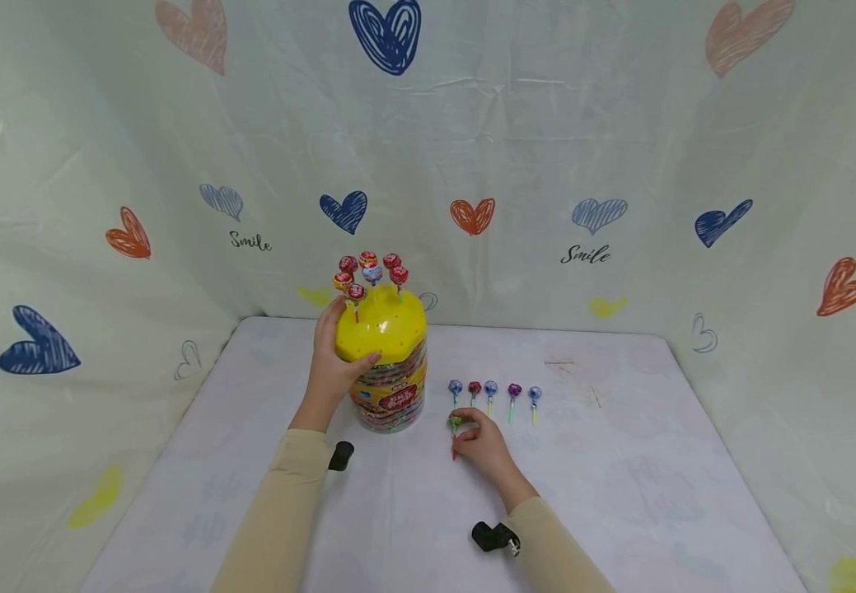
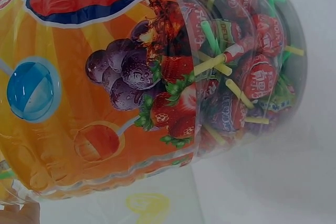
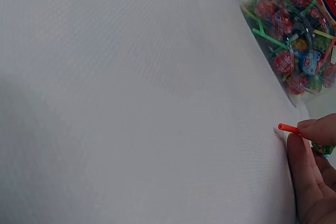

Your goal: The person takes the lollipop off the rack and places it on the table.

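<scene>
A tall clear jar (image 1: pixel 400 399) packed with wrapped lollipops stands left of the table's middle. Its domed yellow lid (image 1: pixel 390 325) has small holes, and several lollipops (image 1: pixel 371 274) stand upright in it. My left hand (image 1: pixel 327 372) grips the lid's left side, thumb across the front. To the jar's right, my right hand (image 1: pixel 488 451) pinches a green-wrapped lollipop (image 1: pixel 456 421) low over the table; its red stick (image 3: pixel 287 128) pokes out between thumb and finger in the right wrist view. The left wrist view is filled by the jar's orange fruit label (image 2: pixel 68 98).
Beyond my right hand, several lollipops in blue, red and purple wrappers (image 1: pixel 514 389) lie in a row, sticks toward me. The white table (image 1: pixel 620 478) meets a heart-printed backdrop (image 1: pixel 516 123) behind. Black wrist devices (image 1: pixel 490 536) sit by both sleeves.
</scene>
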Action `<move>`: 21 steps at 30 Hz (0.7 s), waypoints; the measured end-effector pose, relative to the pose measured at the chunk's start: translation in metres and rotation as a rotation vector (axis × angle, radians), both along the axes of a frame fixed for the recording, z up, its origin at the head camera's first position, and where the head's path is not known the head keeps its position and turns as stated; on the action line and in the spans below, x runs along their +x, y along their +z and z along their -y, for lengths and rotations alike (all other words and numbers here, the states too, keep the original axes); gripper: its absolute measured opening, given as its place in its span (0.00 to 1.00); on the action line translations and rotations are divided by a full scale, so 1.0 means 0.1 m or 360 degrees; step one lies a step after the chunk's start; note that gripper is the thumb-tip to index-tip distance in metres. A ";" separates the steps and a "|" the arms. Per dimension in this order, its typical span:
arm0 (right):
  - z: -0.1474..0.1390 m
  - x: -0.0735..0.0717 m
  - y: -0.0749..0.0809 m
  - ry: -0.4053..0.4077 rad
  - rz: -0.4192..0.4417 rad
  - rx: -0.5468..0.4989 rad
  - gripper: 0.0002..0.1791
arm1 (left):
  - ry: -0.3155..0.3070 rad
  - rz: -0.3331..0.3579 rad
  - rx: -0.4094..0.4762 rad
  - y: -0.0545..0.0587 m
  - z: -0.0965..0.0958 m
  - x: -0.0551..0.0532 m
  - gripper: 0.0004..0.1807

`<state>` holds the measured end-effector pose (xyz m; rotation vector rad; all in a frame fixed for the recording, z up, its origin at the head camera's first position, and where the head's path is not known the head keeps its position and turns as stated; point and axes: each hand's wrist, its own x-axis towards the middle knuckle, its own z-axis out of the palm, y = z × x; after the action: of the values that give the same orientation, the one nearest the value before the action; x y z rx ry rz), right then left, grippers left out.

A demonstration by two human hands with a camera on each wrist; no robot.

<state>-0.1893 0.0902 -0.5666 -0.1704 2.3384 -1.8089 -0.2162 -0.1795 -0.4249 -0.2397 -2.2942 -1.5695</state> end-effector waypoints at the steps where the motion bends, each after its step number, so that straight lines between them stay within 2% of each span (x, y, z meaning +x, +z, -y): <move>1: 0.00 0.00 0.00 -0.0002 0.0010 -0.0005 0.25 | -0.0001 0.0005 0.0001 0.00 0.00 0.00 0.50; 8: 0.00 0.00 -0.02 0.0022 -0.0004 0.0034 0.25 | 0.0003 0.0072 0.0007 0.05 -0.02 0.02 0.51; 16: 0.01 0.02 0.01 0.0036 -0.0029 0.0144 0.24 | -0.0012 0.0092 0.0007 0.40 -0.15 0.28 0.47; 19: 0.00 0.01 0.00 0.0048 -0.0040 0.0157 0.24 | -0.0019 0.0077 0.0004 0.41 -0.15 0.28 0.47; 21: 0.00 0.01 -0.01 0.0058 -0.0040 0.0149 0.25 | -0.0018 0.0060 0.0004 0.32 -0.12 0.21 0.48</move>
<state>-0.1885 0.0902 -0.5675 -0.2230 2.4149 -1.6863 -0.1947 -0.1676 -0.3931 -0.2248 -2.3234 -1.5957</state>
